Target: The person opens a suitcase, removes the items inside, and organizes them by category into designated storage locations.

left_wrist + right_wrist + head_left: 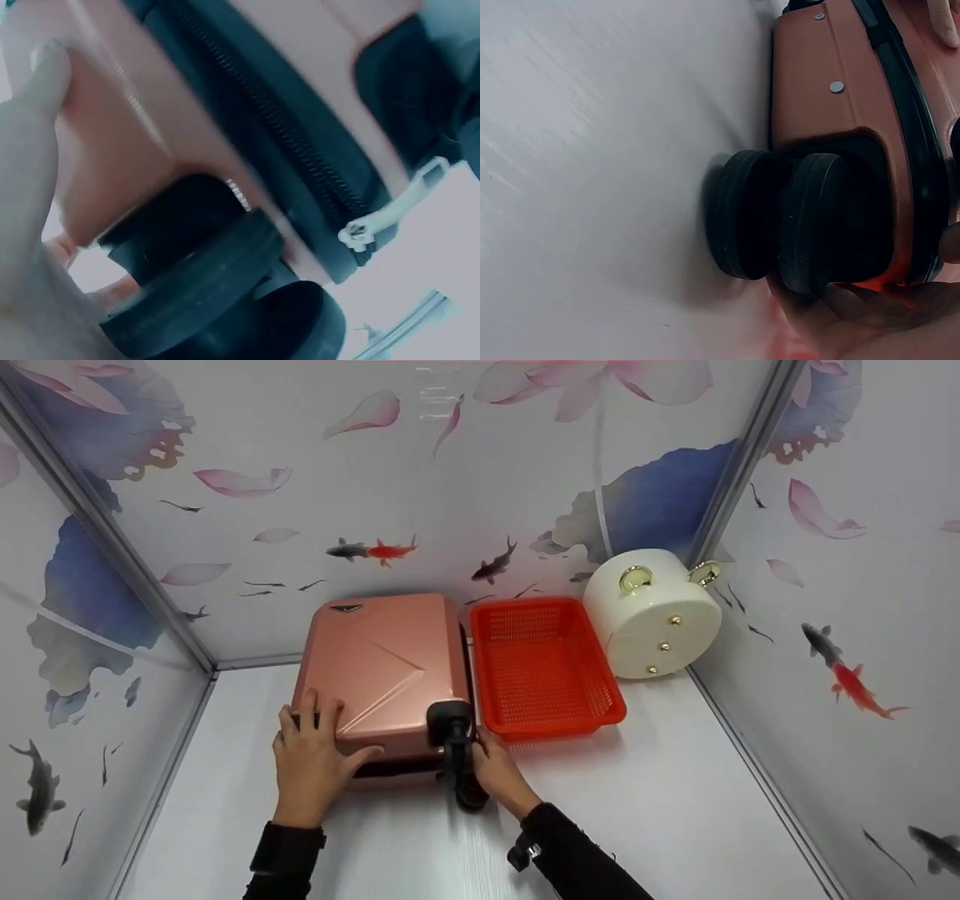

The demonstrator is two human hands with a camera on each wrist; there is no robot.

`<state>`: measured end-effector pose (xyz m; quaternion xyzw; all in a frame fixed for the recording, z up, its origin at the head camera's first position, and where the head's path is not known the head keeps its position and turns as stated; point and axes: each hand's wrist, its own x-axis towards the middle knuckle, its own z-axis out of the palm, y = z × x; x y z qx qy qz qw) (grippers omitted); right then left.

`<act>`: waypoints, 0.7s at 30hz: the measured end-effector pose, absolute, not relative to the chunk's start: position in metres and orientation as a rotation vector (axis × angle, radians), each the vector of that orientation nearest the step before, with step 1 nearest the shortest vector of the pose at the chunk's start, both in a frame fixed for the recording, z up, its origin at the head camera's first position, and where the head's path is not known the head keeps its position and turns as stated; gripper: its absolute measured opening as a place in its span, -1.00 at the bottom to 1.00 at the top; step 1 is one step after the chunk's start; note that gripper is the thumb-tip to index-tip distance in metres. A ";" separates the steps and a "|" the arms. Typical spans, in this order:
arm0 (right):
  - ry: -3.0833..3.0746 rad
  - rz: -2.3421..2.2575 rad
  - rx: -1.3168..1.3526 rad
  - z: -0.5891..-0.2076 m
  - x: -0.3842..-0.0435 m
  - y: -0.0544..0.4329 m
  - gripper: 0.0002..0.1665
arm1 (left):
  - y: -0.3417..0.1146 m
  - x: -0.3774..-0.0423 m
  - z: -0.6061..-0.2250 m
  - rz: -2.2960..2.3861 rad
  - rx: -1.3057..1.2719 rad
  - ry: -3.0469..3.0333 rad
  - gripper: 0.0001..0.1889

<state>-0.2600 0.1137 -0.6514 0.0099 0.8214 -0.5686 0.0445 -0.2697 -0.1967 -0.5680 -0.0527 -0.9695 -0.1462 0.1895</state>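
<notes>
One pink suitcase [382, 649], one red basket [547, 727], one white case [634, 637], three gold studs [664, 646]

Left grip [309, 769] rests on pink suitcase [390, 660]

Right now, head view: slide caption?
Left hand on pink suitcase, right hand at its wheeled corner, red basket alongside.
</notes>
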 end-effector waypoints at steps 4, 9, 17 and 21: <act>2.514 -1.753 0.019 -0.651 -0.261 0.111 -0.32 | -0.204 -0.273 -0.572 -0.378 -0.160 -2.719 0.33; 2.478 -1.813 0.031 -0.649 -0.263 0.107 -0.34 | -0.209 -0.276 -0.578 -0.396 -0.168 -2.655 0.28; 2.520 -1.815 0.025 -0.653 -0.266 0.101 -0.35 | -0.197 -0.267 -0.583 -0.323 -0.188 -2.601 0.15; 2.582 -1.817 -0.031 -0.652 -0.266 0.101 -0.49 | -0.183 -0.259 -0.594 -0.213 -0.308 -2.517 0.16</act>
